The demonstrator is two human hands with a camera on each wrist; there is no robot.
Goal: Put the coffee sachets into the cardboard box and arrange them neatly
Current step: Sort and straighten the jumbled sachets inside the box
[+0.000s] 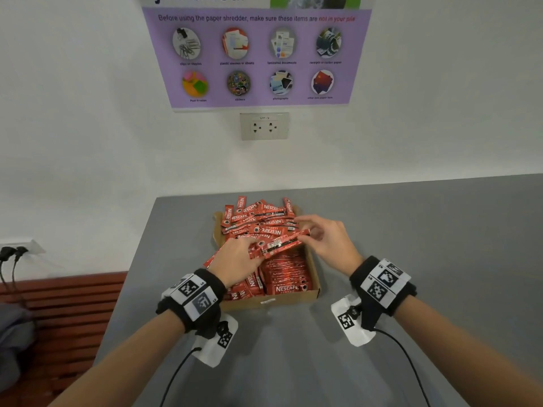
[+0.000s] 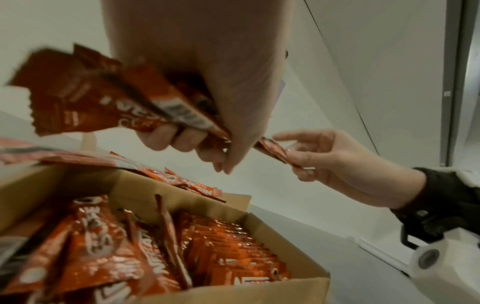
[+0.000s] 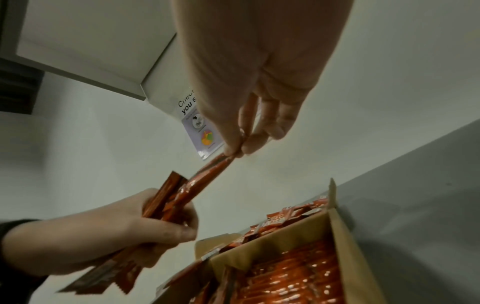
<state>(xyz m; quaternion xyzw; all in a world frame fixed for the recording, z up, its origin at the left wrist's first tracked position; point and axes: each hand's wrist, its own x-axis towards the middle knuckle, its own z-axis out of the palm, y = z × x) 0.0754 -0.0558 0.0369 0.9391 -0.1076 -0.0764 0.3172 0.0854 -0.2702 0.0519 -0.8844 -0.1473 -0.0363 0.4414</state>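
While my left hand (image 1: pixel 235 259) grips a bundle of red sachets (image 2: pixel 85 96) too overlapped to count, it hangs above the one cardboard box (image 1: pixel 273 301) on the grey table (image 1: pixel 411 245). My right hand (image 1: pixel 329 242) pinches one sachet's end (image 3: pixel 207 172) between thumb and fingertip; inside the box one neat row fills the near right, with a loose heap behind.

A gray table (image 1: pixel 411 259) stands against a white wall. A brown cardboard box (image 1: pixel 289 299) sits right on it, near the middle. Red coffee sachets (image 1: pixel 289 277) fill the box. At the 6 o'clock end they stand in a neat row. At the 12 o'clock end they lie in a messy heap (image 1: pixel 258 218) that spills over the rim.
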